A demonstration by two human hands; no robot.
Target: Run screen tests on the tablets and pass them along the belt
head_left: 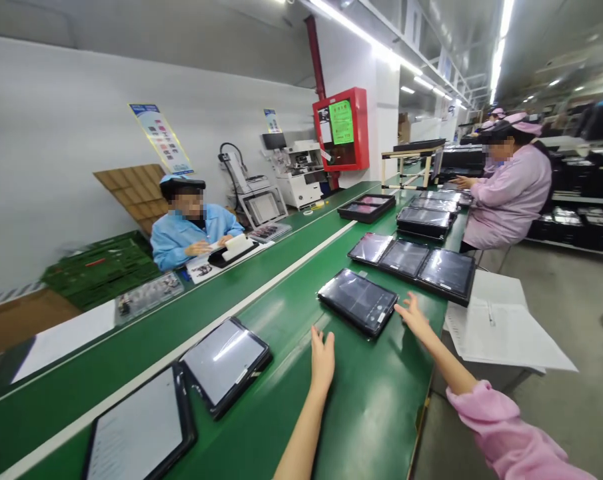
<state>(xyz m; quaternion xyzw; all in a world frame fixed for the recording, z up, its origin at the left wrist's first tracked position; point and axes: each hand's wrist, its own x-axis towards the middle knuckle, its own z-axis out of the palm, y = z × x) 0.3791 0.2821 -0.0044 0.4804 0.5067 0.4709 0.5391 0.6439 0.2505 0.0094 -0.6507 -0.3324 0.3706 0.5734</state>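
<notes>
One near tablet (141, 427) is cut off; two loosely spread hands (323, 360) flank another tablet (357, 300) toward the bench's (376, 400) right edge, contact unclear.

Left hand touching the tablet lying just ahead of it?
Apart. The head view shows a strip of green worktop between the left hand and the near edge of the tablet.

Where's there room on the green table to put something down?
The biggest bare patch on the green table lies between the left hand, the dark tablet and the right hand. A narrower one runs between the left hand and the pale tablet nearest it. It's crowded past the dark tablet: three-tablet row, then stack.
</notes>
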